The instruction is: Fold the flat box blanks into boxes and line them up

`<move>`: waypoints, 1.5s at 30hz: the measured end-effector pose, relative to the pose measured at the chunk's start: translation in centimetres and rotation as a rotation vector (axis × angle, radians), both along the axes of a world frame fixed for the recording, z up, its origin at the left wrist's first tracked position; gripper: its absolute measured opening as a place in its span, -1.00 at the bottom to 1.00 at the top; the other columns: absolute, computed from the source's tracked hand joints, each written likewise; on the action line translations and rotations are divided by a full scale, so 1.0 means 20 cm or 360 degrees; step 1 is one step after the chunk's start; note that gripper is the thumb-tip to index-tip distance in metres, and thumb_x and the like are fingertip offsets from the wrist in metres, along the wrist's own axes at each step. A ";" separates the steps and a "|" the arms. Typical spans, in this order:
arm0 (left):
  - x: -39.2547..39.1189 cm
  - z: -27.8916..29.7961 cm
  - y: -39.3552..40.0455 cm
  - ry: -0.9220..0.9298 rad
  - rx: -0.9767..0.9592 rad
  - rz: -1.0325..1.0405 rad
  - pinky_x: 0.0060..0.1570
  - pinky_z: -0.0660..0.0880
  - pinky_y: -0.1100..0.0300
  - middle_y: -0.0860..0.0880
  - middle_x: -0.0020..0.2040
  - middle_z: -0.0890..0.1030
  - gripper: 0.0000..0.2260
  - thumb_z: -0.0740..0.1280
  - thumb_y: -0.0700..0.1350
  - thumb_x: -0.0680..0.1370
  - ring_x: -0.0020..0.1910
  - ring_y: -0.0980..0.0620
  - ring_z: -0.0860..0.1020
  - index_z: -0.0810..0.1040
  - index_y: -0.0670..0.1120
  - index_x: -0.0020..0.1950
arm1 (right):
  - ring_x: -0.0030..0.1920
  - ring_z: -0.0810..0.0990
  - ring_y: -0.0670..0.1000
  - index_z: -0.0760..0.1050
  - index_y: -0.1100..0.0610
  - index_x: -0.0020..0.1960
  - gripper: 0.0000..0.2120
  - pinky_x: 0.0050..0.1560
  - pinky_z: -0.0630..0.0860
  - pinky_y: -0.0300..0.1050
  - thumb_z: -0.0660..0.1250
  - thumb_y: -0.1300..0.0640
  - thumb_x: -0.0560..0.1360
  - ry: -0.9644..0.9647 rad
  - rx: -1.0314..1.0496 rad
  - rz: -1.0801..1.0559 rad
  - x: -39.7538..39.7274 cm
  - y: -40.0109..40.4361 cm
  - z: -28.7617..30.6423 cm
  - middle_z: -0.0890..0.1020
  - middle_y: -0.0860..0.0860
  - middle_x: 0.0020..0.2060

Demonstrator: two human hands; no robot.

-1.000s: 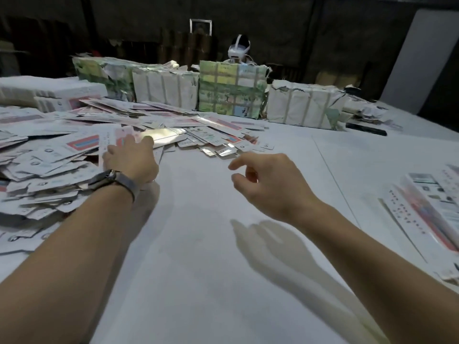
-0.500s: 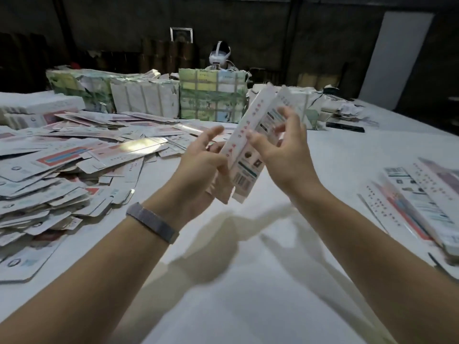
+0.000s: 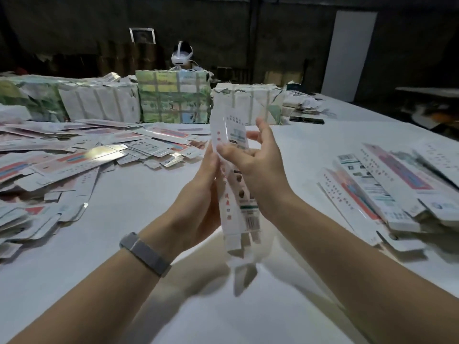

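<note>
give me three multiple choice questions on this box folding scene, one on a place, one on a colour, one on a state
1. Where does the loose pile of flat blanks lie?
A. on the person's left
B. on the person's right
C. on the floor

2. What colour is the wristband?
A. red
B. grey
C. yellow

3. How is the box blank held?
A. lying on the table
B. by the left hand alone
C. in both hands above the table

Answers: 1 A, the heap spreads along the left side. 2 B, the band looks grey. 3 C, left hand and right hand both grip it.
</note>
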State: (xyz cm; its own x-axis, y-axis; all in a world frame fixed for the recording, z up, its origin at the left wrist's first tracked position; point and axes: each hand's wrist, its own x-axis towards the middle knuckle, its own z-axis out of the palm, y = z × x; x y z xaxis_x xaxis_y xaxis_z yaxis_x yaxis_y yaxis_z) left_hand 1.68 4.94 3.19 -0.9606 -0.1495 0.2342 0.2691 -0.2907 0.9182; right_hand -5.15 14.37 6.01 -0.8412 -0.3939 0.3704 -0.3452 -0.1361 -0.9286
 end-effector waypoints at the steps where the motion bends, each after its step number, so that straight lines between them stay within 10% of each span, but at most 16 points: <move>1: 0.00 0.01 0.02 0.0052 -0.0039 0.0098 -0.06 0.64 0.17 -0.23 0.29 0.60 -0.61 0.05 0.15 0.70 0.09 0.02 0.69 0.41 0.12 0.49 | 0.06 0.66 -0.06 0.07 -0.12 0.57 -0.12 -0.10 0.65 -0.13 0.52 -0.03 0.42 -0.0005 -0.0013 0.0013 0.00 0.00 0.00 0.45 -0.08 0.26; 7: 0.05 -0.03 0.00 -0.0061 -0.0389 0.0087 0.30 0.41 -0.40 0.16 0.40 0.53 -0.14 0.33 0.57 0.29 0.30 -0.14 0.58 0.09 0.45 0.53 | 0.02 0.68 -0.14 0.21 0.00 0.55 -0.19 -0.13 0.62 -0.24 0.44 -0.06 0.37 -0.0226 -0.0122 0.0384 0.01 -0.03 -0.01 0.57 -0.08 0.17; 10: 0.06 -0.04 0.02 0.0024 -0.0423 0.0095 0.16 0.59 -0.19 0.30 0.28 0.57 -0.37 0.32 0.44 0.44 0.24 -0.04 0.63 0.05 0.65 0.40 | 0.08 0.68 -0.06 0.20 -0.01 0.55 -0.21 0.08 0.63 -0.02 0.37 -0.01 0.36 -0.0259 -0.0194 0.0483 0.00 -0.02 -0.02 0.64 -0.17 0.05; 15: 0.07 -0.03 0.04 0.0155 -0.0480 0.0463 -0.05 0.63 0.11 -0.06 0.19 0.61 -0.31 0.39 0.14 0.47 0.08 0.06 0.67 0.08 0.61 0.42 | 0.07 0.69 0.13 0.33 0.07 0.46 -0.44 0.03 0.65 0.16 0.29 0.07 0.47 -0.0290 -0.0329 0.0552 0.00 0.00 -0.02 0.68 0.10 0.09; 21: 0.08 -0.03 0.01 0.0277 -0.0499 0.0606 -0.15 0.60 0.34 0.45 0.04 0.60 -0.14 0.47 0.13 0.42 0.08 0.36 0.61 0.02 0.36 0.57 | 0.01 0.69 0.13 0.40 0.06 0.40 -0.64 -0.01 0.66 0.04 0.20 0.20 0.61 -0.0215 -0.0279 0.0512 -0.01 0.01 -0.02 0.67 0.14 0.09; 25: 0.08 -0.01 -0.02 0.0156 -0.0356 0.0477 -0.13 0.64 0.15 0.24 -0.06 0.67 -0.39 0.37 0.12 0.50 0.06 0.11 0.68 0.14 0.50 0.42 | -0.11 0.70 -0.06 0.46 0.00 0.32 -0.69 -0.20 0.60 -0.23 0.08 0.09 0.65 -0.0107 -0.0174 0.0462 -0.02 0.01 -0.03 0.72 -0.10 -0.10; 31: 0.10 0.02 -0.12 0.0079 -0.0358 0.0320 -0.24 0.65 0.08 -0.02 -0.06 0.72 -0.43 0.46 -0.03 0.52 -0.08 -0.05 0.72 0.27 0.36 0.38 | 0.01 0.66 0.24 0.56 0.04 0.18 -0.61 0.06 0.65 0.14 0.09 -0.03 0.50 -0.0045 -0.0114 0.0433 0.00 0.00 -0.04 0.67 0.14 0.02; 37: 0.10 0.00 -0.18 0.0043 -0.0420 0.0157 -0.28 0.64 0.08 -0.02 -0.04 0.72 -0.32 0.40 -0.07 0.57 -0.12 -0.03 0.71 0.08 0.38 0.49 | -0.02 0.70 0.05 0.29 -0.11 0.50 -0.61 -0.02 0.67 -0.04 0.08 0.07 0.68 0.0023 -0.0032 0.0402 -0.02 -0.02 -0.06 0.68 -0.07 0.06; 45: 0.11 0.02 -0.21 0.0007 -0.0563 0.0072 -0.36 0.62 0.02 -0.01 -0.11 0.70 -0.46 0.24 -0.12 0.52 -0.20 -0.17 0.65 0.25 0.44 0.34 | -0.08 0.66 0.10 0.48 -0.09 0.16 -0.72 0.05 0.62 0.10 0.12 0.07 0.52 0.0055 -0.0046 0.0451 0.00 -0.02 -0.06 0.67 0.07 -0.02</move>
